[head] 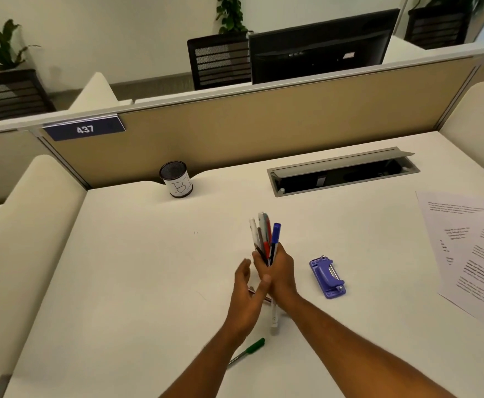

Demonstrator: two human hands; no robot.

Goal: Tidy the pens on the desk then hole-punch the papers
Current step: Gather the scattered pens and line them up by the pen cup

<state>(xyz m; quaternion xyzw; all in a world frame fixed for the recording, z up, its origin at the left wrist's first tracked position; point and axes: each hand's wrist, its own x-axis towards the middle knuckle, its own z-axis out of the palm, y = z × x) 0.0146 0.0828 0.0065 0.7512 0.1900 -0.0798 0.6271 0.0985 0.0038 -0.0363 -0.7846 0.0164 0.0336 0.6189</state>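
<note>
My right hand (278, 271) grips a bundle of several pens (265, 238), their caps fanned upward above the white desk (137, 271). My left hand (248, 288) is beside it with fingers straight, its thumb touching the right hand. A green pen (249, 350) lies on the desk below my left forearm. A white pen (274, 318) lies under my wrists, and part of another pen (251, 289) shows under my left hand. A black mesh pen cup (176, 179) with a paper label stands at the back left. A purple hole punch (327, 277) sits right of my hands. Printed papers (473, 254) lie at the far right.
A tan partition (263, 119) bounds the desk at the back. An open grey cable tray (341, 172) is set into the desk at the back right. Cream side dividers stand left and right. A monitor and chairs are beyond the partition.
</note>
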